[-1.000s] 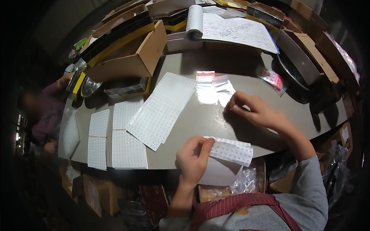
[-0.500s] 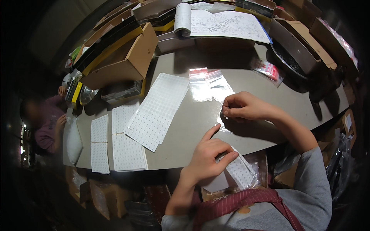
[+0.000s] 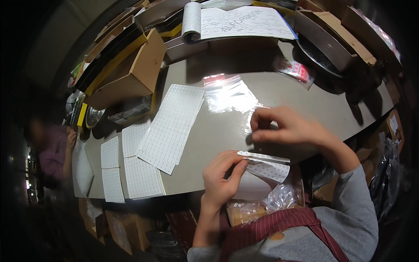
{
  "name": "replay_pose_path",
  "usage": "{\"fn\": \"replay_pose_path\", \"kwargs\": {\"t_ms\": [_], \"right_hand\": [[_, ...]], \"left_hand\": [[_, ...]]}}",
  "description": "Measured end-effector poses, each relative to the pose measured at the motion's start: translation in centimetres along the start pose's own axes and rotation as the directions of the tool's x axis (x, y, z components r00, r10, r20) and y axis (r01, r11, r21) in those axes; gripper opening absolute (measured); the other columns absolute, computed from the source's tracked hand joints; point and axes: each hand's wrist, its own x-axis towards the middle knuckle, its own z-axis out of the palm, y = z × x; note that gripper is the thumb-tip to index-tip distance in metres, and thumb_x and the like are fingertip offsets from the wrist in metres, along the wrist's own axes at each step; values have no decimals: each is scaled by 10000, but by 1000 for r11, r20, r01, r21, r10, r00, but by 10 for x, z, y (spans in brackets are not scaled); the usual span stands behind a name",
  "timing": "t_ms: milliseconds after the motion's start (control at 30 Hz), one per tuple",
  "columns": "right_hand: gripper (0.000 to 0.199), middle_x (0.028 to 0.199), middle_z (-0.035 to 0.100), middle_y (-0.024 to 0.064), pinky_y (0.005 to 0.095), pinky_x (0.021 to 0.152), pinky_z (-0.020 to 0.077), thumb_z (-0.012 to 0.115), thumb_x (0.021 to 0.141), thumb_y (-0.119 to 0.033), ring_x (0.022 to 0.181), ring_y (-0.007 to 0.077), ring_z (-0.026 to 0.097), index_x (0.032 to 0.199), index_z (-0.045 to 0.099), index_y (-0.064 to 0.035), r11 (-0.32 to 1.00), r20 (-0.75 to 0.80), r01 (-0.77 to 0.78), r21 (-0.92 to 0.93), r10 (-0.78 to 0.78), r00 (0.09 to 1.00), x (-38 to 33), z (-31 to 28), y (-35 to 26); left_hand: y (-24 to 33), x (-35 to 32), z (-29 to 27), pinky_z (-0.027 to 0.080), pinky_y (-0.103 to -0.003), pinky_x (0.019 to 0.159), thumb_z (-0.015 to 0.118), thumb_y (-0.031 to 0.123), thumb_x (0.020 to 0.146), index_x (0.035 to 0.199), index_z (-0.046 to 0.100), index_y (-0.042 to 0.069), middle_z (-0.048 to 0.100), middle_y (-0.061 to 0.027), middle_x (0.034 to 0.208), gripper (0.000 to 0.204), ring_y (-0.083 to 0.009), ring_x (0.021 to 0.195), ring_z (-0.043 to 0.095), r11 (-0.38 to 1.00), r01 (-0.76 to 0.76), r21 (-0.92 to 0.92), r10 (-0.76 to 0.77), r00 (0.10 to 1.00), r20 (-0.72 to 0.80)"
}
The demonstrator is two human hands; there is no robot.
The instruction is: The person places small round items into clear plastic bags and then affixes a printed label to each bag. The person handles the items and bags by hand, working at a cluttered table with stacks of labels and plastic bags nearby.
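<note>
My left hand [image 3: 221,177] pinches a white sheet of small printed round stickers [image 3: 268,169] between thumb and fingers. The sheet bends and sticks out to the right, above the table's near edge. To the right, my right hand [image 3: 286,126] hovers over the table with thumb and fingertips curled together, slightly blurred; whatever they hold, if anything, is too small to make out. Just left of those fingertips lies a small clear plastic bag [image 3: 252,118], partly covered by the hand. Beyond it spreads a pile of shiny clear zip bags [image 3: 227,94].
Larger sticker sheets [image 3: 172,126] and banded stacks of sheets [image 3: 110,168] lie at left. An open carton [image 3: 288,198] with loose round bits sits below the table edge. Cardboard boxes [image 3: 146,61], a notepad [image 3: 244,22] and a red-marked packet [image 3: 294,70] stand behind. Another person [image 3: 54,153] sits far left.
My left hand has drawn back from the small bag, its index finger no longer stretched out, and lifted the sticker sheet up. My right hand has shifted slightly right and nearer.
</note>
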Motion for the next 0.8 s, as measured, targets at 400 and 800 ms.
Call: {"fn": "replay_pose_path", "kwargs": {"t_ms": [400,800], "right_hand": [[294,1036,589,180,473,892,480,709,787,-72,995,396,575,1056,601,-26,934,55,252,-251,-247,968,-18,30,3],[191,887,697,128,383,732,509,667,842,-196,891,275,628,927,690,-26,983,-158,24,-183,-53,986,-3,-18,15]], "left_hand": [[-1,4,3,560,-374,805,757,-45,815,945,734,-8,737,-150,939,137,-314,909,709,990,-125,63,124,992,28],[2,0,0,553,-362,774,756,-46,815,911,717,-32,727,-154,912,104,-305,887,708,999,-39,-6,40,999,31]]}}
